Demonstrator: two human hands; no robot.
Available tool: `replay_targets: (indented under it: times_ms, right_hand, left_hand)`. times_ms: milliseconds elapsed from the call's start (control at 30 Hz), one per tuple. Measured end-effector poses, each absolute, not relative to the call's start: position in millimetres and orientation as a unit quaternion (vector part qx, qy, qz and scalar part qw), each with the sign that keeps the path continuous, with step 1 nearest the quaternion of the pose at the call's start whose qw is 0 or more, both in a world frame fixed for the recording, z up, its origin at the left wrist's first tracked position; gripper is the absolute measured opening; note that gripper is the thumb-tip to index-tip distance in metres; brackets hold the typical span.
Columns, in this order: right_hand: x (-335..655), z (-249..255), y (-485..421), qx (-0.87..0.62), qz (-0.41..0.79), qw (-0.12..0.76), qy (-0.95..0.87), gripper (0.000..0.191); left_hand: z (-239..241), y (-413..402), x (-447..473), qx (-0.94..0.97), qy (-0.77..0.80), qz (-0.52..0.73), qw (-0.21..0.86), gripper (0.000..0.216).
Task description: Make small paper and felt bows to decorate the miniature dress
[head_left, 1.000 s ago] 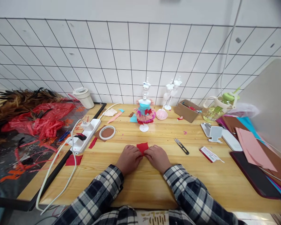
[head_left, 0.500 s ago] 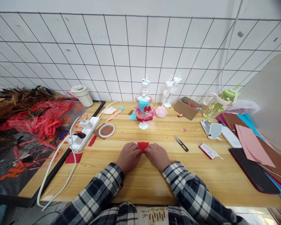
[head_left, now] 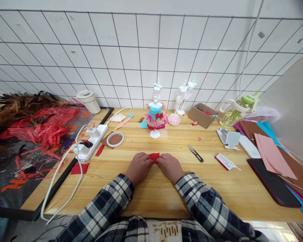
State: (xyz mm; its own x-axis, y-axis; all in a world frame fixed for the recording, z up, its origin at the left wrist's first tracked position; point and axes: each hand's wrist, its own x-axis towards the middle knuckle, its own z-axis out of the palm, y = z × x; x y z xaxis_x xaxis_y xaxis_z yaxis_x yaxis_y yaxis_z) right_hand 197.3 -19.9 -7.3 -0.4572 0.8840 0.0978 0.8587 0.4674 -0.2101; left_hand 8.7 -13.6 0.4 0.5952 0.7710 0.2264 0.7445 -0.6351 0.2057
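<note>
A small piece of red crepe paper or cloth lies between my hands at the middle of the table. My left hand pinches its left side, and my right hand pinches its right side; the fingertips partly cover it. Beyond the hands stands a small white mannequin in a blue, pink and red ruffled dress with a red bow. To the right of my right hand lie thread snips. A roll of white tape rests on a brown sheet to the left.
A power strip with white cables runs along the left. Red scraps lie near it. At the back are a pink bowl, a cardboard box and more white mannequins. A dark phone-like slab and coloured sheets lie right.
The visible part of the red piece between my fingers has become narrower, its upper right corner now drawn down. Both hands stay in nearly the same place.
</note>
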Motion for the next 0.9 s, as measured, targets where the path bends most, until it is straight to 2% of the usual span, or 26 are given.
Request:
replay_targets:
  times_ms: [267,533,900]
  right_hand:
    - [196.9,-9.9,-20.5,-0.521,0.078,0.093,-0.845,0.026]
    - [197.3,-11.6,-20.3,-0.509,0.059,0.085,-0.855,0.024]
    - [197.7,-9.0,-21.0,-0.524,0.081,0.085,-0.843,0.029]
  left_hand:
    - [-3.6,-12.8,6.6,0.896,0.419,0.146,0.025,0.022]
    - [-5.2,-11.6,6.5,0.894,0.414,0.166,0.05,0.021]
    - [-8.3,-10.8,4.2,0.893,0.419,0.158,0.037,0.02]
